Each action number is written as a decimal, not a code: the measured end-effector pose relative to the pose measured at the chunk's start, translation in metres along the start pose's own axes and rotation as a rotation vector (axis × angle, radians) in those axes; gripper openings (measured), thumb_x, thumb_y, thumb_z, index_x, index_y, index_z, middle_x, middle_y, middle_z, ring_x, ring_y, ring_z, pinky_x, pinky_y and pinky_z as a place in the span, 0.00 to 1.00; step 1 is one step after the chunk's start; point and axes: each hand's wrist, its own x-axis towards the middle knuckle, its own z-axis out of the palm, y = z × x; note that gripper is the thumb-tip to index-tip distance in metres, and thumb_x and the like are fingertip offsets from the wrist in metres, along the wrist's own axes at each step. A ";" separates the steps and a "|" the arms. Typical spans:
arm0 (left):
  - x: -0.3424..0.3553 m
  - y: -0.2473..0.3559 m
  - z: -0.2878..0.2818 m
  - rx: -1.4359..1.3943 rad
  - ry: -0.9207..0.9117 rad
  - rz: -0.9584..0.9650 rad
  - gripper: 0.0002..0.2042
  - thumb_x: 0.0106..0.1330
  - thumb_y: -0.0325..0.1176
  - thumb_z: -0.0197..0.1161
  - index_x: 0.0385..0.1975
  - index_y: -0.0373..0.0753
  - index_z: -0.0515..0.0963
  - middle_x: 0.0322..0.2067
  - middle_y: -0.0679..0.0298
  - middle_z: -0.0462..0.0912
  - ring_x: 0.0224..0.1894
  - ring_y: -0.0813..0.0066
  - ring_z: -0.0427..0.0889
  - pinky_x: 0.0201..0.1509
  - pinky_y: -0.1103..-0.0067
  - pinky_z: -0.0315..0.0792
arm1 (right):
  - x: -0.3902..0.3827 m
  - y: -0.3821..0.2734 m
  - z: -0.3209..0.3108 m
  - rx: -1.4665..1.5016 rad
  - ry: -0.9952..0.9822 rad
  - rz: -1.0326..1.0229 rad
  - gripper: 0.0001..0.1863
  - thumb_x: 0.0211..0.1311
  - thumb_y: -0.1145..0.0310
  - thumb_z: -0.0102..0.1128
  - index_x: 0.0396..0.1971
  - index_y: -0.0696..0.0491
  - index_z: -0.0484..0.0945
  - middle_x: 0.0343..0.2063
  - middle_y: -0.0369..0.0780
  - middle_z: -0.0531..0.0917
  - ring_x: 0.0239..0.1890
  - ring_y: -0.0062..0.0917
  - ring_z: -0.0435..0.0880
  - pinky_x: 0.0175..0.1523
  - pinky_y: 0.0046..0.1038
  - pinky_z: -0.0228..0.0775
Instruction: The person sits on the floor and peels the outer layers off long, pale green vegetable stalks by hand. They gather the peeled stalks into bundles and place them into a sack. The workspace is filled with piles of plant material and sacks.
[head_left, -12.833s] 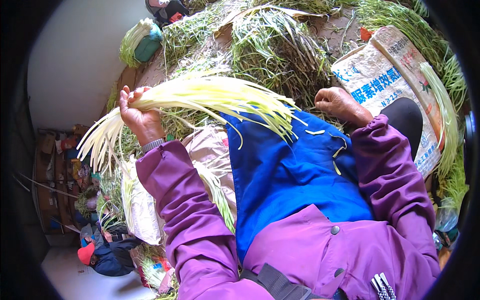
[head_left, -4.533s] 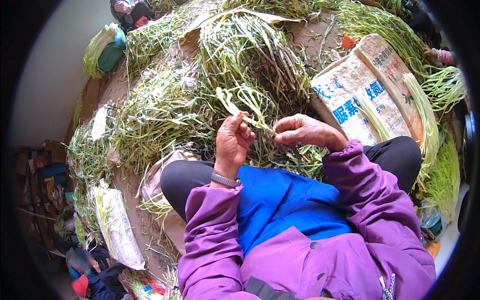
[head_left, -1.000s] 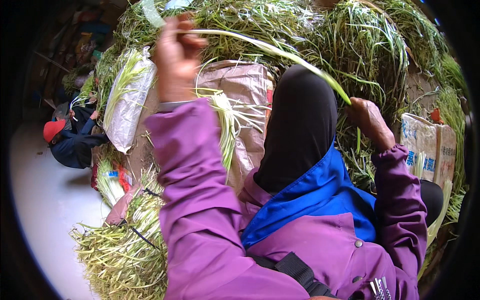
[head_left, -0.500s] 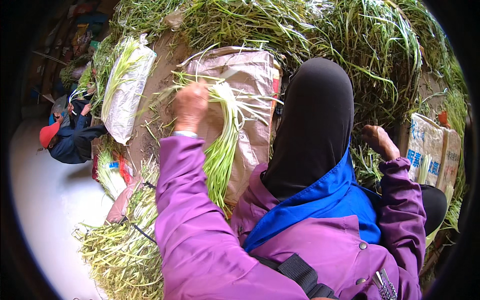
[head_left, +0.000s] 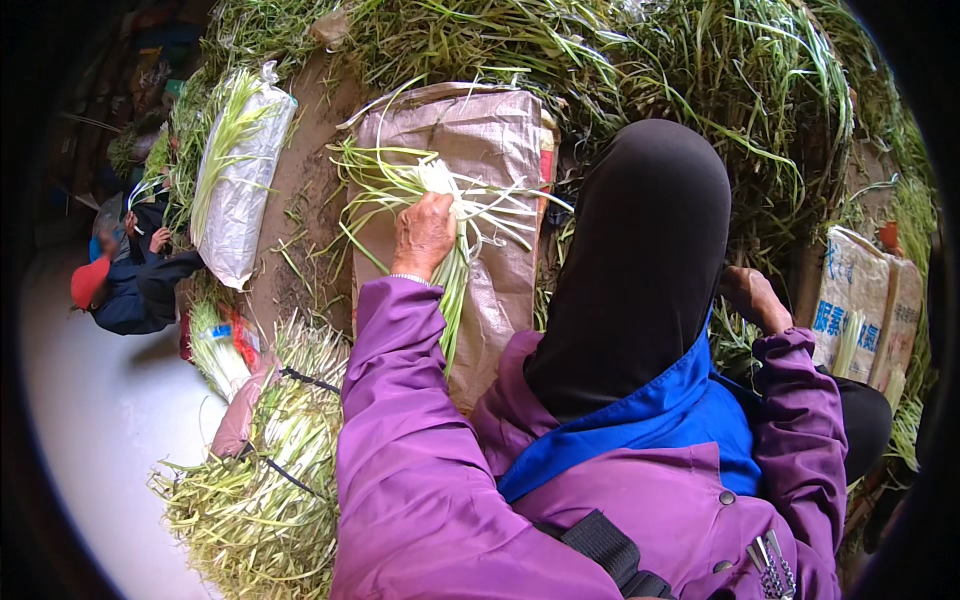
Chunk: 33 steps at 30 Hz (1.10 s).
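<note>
My left hand (head_left: 423, 233) is closed on pale green stalks, over a bunch (head_left: 450, 300) lying on a light brown woven sack (head_left: 495, 330). The long leaf ends splay to both sides above my fingers. My right hand (head_left: 752, 298) rests low on the right, beyond my raised black knee (head_left: 630, 240), beside heaped greens (head_left: 740, 130); its fingertips are mostly hidden by the knee.
A white sack with stalks (head_left: 240, 220) lies at left. Loose bundled stalks (head_left: 260, 500) sit at lower left by a pale floor (head_left: 90, 420). A person in a red cap (head_left: 90, 280) works at far left. A printed sack (head_left: 860, 300) stands at right.
My left hand has come down from high up, where it held a long stalk stretched to my right hand, onto the bunch. That stalk has left my right hand, which has dropped behind the knee.
</note>
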 end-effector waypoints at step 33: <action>0.047 0.101 -0.044 -1.539 -0.507 -0.097 0.07 0.63 0.29 0.61 0.38 0.35 0.80 0.31 0.67 0.82 0.33 0.81 0.78 0.40 0.84 0.72 | 0.014 0.032 0.037 0.048 -0.094 0.049 0.15 0.54 0.61 0.53 0.30 0.58 0.77 0.31 0.53 0.80 0.39 0.49 0.79 0.41 0.43 0.71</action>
